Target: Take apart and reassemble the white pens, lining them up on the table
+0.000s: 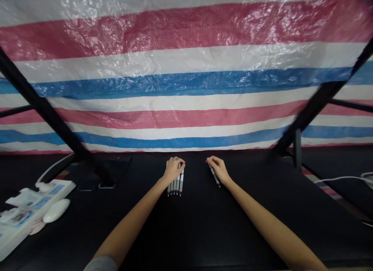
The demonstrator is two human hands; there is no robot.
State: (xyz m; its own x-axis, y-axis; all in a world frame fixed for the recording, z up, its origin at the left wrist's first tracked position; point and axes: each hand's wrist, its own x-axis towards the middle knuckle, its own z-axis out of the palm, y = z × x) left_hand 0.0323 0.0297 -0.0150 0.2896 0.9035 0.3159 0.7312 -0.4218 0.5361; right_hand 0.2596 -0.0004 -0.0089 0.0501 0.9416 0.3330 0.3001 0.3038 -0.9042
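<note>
Several grey-and-white pens (175,187) lie side by side in a row on the black tabletop (192,232), their tips towards me. My left hand (174,168) covers their far ends, with the fingers curled over and the thumb at the right side of the row. To the right, apart from that row, my right hand (218,169) pinches one more pen (215,177) near its far end. This pen slants, its tip pointing towards me and to the right. Whether it touches the table I cannot tell.
A white power strip (37,208) with plugs sits at the left, beside a white computer mouse (56,210). Dark slanted frame legs stand at the left (58,119) and right (309,111). Behind hangs a striped plastic sheet (186,84). A white cable (340,179) runs at the far right.
</note>
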